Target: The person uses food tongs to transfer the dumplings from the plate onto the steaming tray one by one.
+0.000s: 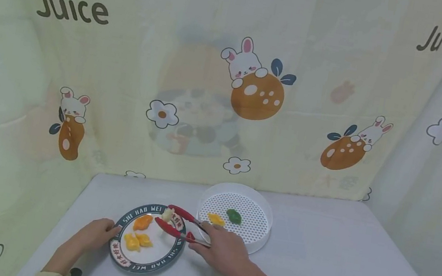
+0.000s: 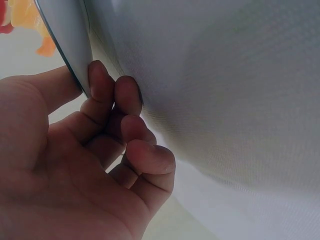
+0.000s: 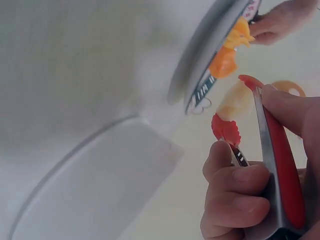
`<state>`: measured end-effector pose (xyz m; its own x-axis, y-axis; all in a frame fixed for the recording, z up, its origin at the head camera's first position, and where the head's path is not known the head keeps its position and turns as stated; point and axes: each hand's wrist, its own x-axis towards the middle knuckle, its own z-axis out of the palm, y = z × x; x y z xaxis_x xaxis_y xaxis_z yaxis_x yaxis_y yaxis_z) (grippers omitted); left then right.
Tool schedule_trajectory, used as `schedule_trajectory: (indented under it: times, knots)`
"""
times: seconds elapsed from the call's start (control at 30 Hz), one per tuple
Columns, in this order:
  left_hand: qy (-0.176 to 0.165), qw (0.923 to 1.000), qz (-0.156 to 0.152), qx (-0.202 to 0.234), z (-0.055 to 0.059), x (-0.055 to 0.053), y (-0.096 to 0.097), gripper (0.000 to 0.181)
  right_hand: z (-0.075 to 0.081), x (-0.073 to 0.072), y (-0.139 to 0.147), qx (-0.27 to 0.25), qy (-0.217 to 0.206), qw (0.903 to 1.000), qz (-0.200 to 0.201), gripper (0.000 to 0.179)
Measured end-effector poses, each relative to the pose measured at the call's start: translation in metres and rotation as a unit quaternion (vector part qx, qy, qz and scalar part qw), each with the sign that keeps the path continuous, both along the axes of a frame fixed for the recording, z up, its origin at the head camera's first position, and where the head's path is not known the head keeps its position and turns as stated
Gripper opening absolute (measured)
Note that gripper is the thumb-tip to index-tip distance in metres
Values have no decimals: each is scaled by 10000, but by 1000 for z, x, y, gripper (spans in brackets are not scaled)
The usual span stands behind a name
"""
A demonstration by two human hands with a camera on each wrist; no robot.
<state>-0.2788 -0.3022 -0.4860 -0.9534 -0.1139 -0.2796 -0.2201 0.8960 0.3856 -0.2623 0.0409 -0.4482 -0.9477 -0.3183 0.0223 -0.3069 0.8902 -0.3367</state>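
My right hand [image 1: 225, 249] grips a pair of red-tipped metal tongs [image 1: 171, 231]. Between the tong tips sits a cream-white dumpling-like piece [image 1: 167, 215], over the upper right part of a round plate [image 1: 154, 255] with a dark lettered rim. In the right wrist view, this pale piece [image 3: 235, 101] is clasped by the red tips. My left hand [image 1: 95, 234] pinches the plate's left rim, thumb above and fingers beneath, as the left wrist view confirms. On the plate lie an orange piece [image 1: 143, 222] and yellow dumpling-like pieces [image 1: 132, 242].
Behind my right hand stands a round white tray with a perforated base [image 1: 253, 206]. It holds a green piece [image 1: 234, 216] and a yellow piece [image 1: 216, 219]. A white-covered table [image 1: 327, 261] bears everything, with a printed curtain [image 1: 327, 44] behind it.
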Motion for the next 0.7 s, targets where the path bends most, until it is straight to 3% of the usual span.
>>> schedule_trajectory:
  times: [0.3,0.7]
  knots:
    - [55,10000,-71,-31,-3,0,-2,45,11,3,31,-157,307,9991,-257,75]
    - [78,10000,-49,37,-5,-2,-4,48,12,-8,65,-128,330,9969,-708,75]
